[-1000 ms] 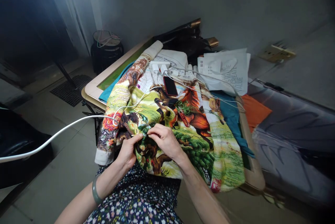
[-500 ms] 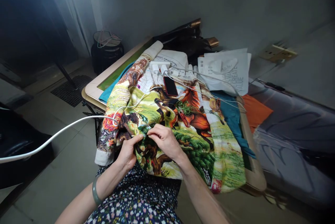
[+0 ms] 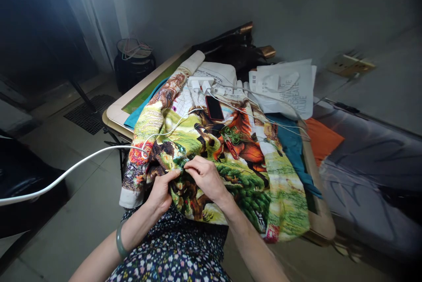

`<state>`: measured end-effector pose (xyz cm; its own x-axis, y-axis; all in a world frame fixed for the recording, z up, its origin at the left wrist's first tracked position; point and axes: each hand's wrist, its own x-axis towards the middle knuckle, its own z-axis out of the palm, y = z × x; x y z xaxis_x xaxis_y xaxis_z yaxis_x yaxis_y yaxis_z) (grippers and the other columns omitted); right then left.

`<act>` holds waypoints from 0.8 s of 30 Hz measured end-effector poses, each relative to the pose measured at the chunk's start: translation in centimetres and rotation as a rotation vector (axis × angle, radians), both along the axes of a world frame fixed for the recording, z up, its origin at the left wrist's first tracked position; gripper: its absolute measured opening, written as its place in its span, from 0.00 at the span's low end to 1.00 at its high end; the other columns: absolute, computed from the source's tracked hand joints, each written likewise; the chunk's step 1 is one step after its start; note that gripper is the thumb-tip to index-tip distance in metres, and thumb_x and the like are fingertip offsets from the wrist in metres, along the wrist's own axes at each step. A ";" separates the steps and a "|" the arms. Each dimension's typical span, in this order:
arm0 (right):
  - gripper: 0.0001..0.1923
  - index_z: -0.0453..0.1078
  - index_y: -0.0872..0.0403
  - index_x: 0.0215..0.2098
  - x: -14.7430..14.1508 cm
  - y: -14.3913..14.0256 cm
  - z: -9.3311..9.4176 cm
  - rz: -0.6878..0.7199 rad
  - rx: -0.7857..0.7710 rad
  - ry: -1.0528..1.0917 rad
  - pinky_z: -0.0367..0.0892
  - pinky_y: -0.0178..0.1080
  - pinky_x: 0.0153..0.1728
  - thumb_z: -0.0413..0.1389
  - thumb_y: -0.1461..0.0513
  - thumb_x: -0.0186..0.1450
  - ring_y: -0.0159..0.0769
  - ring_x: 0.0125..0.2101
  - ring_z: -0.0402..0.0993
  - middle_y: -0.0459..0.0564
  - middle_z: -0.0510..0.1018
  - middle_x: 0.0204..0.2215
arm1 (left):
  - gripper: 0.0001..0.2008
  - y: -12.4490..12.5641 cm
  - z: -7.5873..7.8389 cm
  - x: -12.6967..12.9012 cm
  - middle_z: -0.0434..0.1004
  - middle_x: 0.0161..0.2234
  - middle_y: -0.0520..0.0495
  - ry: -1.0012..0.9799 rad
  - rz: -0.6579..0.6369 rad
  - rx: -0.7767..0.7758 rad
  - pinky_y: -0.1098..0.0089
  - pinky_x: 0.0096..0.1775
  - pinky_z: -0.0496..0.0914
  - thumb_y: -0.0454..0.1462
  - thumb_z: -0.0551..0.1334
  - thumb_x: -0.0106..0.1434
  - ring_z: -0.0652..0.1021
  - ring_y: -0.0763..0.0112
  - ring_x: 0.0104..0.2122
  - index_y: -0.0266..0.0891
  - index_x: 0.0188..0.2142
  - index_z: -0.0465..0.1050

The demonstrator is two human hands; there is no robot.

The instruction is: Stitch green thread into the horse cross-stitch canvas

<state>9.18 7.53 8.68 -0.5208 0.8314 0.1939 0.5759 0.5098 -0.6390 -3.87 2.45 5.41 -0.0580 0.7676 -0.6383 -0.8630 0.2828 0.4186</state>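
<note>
A large embroidery cloth (image 3: pixel 184 123) with a colourful picture of horses and trees covers the table's front and hangs over my lap, its left side rolled up. My left hand (image 3: pixel 161 192) grips the cloth near its lower left, thumb on top and fingers underneath, hidden. Close beside that thumb, my right hand (image 3: pixel 206 176) is closed in a pinch just over the stitched green area. Whatever lies between its fingertips is too small to make out. Green thread (image 3: pixel 232 134) lies in a tangle on the cloth, with small red-handled scissors (image 3: pixel 231 150) next to it.
A phone (image 3: pixel 214 108) and a white power strip (image 3: pixel 201 83) with cables lie on the cloth. One white cable (image 3: pixel 75 168) crosses from the left. The table (image 3: pixel 115 112) also carries white bags (image 3: pixel 286 90). A black stool (image 3: pixel 133 66) stands behind.
My right hand has shifted very slightly left, toward my left thumb. The left hand and the cloth look almost the same.
</note>
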 end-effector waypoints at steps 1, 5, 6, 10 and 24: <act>0.09 0.75 0.53 0.31 -0.2 -0.2 0.0 -0.017 0.011 -0.007 0.65 0.34 0.33 0.56 0.71 0.64 0.34 0.29 0.72 0.47 0.75 0.28 | 0.13 0.0 0.0 0.0 0.84 0.29 0.46 -0.003 0.000 0.004 0.67 0.37 0.74 0.29 0.73 0.40 0.79 0.67 0.27 0.33 0.30 0.80; 0.11 0.72 0.54 0.38 -1.2 -1.0 0.5 -0.048 0.050 -0.007 0.66 0.36 0.37 0.52 0.73 0.64 0.37 0.33 0.74 0.49 0.77 0.33 | 0.13 -0.1 -0.1 -0.1 0.84 0.28 0.46 -0.012 -0.007 0.027 0.66 0.38 0.73 0.29 0.73 0.40 0.79 0.67 0.28 0.33 0.30 0.81; 0.11 0.71 0.54 0.40 -1.4 -1.1 0.9 -0.062 0.069 0.001 0.66 0.37 0.37 0.51 0.72 0.65 0.37 0.34 0.74 0.50 0.77 0.34 | 0.13 -0.1 -0.1 -0.1 0.84 0.28 0.47 -0.014 -0.006 0.034 0.66 0.38 0.73 0.29 0.73 0.40 0.79 0.67 0.28 0.34 0.30 0.81; 0.10 0.70 0.55 0.41 -1.5 -1.0 3.2 -0.099 0.194 0.068 0.67 0.37 0.37 0.48 0.67 0.70 0.37 0.35 0.72 0.51 0.74 0.34 | 0.14 -0.3 -0.1 -0.2 0.83 0.28 0.48 -0.025 -0.002 0.053 0.67 0.38 0.73 0.28 0.72 0.39 0.79 0.69 0.27 0.35 0.29 0.80; 0.07 0.67 0.52 0.36 -0.3 -2.0 7.1 0.120 -0.033 0.466 0.70 0.37 0.30 0.49 0.65 0.70 0.33 0.30 0.70 0.50 0.75 0.37 | 0.11 -0.4 0.0 -0.4 0.83 0.27 0.47 -0.093 -0.008 0.059 0.67 0.38 0.75 0.31 0.72 0.43 0.80 0.66 0.28 0.34 0.29 0.80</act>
<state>8.90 5.53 15.83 -0.4776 0.7803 0.4038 0.1629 0.5303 -0.8320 -4.24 2.07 5.38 0.0056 0.8044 -0.5941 -0.8970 0.2666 0.3526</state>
